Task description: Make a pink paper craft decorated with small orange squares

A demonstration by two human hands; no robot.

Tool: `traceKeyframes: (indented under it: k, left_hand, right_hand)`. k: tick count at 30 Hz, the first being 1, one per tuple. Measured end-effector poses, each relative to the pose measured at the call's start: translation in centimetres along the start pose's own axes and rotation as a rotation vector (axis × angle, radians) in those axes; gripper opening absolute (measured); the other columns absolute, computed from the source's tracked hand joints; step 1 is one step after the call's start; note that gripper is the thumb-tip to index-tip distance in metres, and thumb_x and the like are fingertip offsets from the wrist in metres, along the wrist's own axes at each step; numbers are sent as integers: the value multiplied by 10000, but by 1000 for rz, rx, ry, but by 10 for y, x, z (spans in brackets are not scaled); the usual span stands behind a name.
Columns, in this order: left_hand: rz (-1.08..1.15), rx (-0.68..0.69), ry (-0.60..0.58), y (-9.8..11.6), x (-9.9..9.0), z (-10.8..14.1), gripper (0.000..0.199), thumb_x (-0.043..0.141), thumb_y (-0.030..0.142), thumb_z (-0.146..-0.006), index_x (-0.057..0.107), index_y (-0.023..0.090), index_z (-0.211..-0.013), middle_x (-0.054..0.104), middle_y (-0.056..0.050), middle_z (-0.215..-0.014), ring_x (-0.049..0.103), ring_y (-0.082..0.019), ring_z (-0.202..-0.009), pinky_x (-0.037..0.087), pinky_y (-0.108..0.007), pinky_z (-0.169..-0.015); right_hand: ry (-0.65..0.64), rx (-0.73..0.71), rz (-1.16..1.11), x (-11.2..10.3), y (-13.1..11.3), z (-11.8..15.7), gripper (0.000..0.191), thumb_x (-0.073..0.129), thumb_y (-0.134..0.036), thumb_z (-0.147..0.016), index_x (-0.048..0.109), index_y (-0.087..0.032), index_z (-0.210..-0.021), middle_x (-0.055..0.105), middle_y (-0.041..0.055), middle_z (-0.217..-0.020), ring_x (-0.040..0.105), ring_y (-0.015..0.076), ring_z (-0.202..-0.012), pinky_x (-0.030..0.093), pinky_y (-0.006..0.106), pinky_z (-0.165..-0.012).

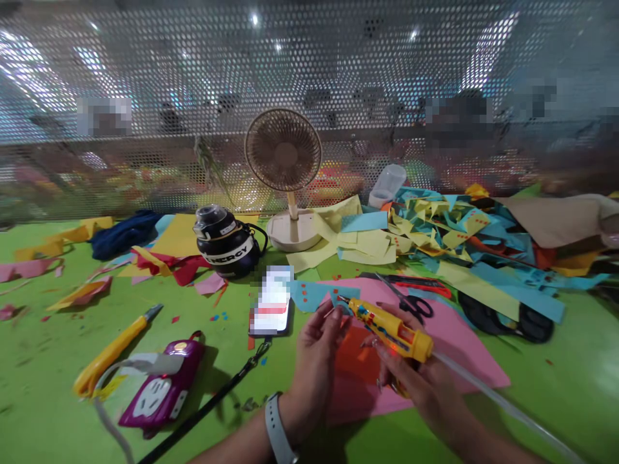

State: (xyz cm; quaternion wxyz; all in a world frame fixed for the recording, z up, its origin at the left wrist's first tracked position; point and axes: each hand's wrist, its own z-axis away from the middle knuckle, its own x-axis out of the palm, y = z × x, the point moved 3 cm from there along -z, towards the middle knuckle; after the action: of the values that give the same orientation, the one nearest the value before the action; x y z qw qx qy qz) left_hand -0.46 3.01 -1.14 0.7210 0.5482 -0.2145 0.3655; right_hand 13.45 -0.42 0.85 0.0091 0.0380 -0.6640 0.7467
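A yellow glue gun (391, 332) points up and to the left, with a clear glue stick trailing from its back end. My right hand (411, 370) is wrapped round its handle. At the nozzle, my left hand (322, 335) pinches a blue paper strip (312, 295) that carries small red squares. The fingertips partly hide the strip's right part. Beneath both hands lie pink paper (464, 348) and an orange-red sheet (345, 361). Left of my left hand lies a lit phone (274, 303) on a black strap.
A fan (283, 151) and a black bottle (225, 241) stand behind. Black scissors (416, 304) lie right of the glue gun. Cut paper (445, 225) is heaped at the back right. A purple power strip (162, 386) and a yellow-handled tool (113, 351) lie at left, before a mesh screen (169, 84).
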Motion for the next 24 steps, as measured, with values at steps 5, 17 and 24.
traceKeyframes:
  k: [5, 17, 24]
  left_hand:
    - [33, 3, 40, 0, 0, -1, 343, 925, 236, -524, 733, 178, -802, 746, -17, -859, 702, -148, -798, 574, -273, -764]
    - [-25, 18, 34, -1, -7, -7, 311, 898, 247, -572, 714, 165, -808, 742, -28, -870, 696, -177, -832, 552, -315, -793]
    - [-73, -29, 3, -6, -8, -4, 332, 909, 284, -553, 723, 167, -801, 751, -23, -833, 699, -166, -779, 546, -285, -754]
  right_hand:
    - [43, 23, 13, 2, -3, 2, 668, 675, -496, -804, 412, -257, -1371, 663, 23, -847, 555, 117, -538, 526, 265, -532]
    - [41, 22, 48, 2, -4, 6, 663, 652, -512, -822, 411, -249, -1381, 635, -3, -741, 540, 125, -527, 493, 258, -517]
    - [168, -253, 54, -16, -15, -5, 682, 711, -432, -799, 426, -267, -1397, 682, 82, -976, 600, 148, -568, 545, 291, -529]
